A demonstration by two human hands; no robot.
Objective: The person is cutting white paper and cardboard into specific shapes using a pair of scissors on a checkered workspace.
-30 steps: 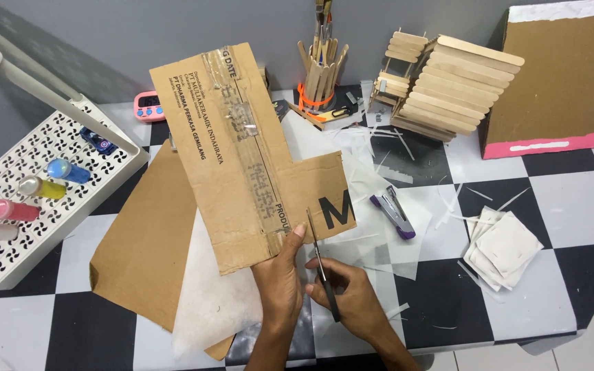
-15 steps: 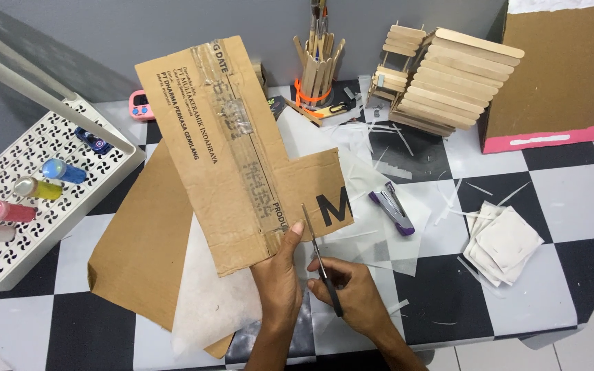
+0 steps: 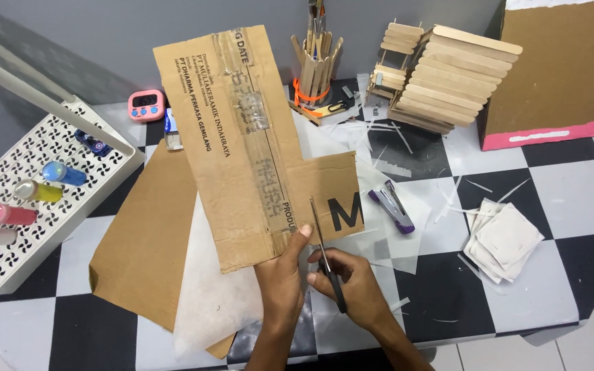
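Head view: your left hand (image 3: 282, 285) pinches the cardboard piece (image 3: 256, 144) by its lower edge, held tilted above the worktop (image 3: 572, 185), w/ your right hand (image 3: 352, 288) closed on 1 pair of scissors (image 3: 326, 253), blades at that edge; 1 purple stapler (image 3: 391, 206) nearby.

A flattened brown box (image 3: 242, 137) with black print and clear tape stands in the middle. A small pink timer (image 3: 146, 105) with a dark screen lies behind it, at left.
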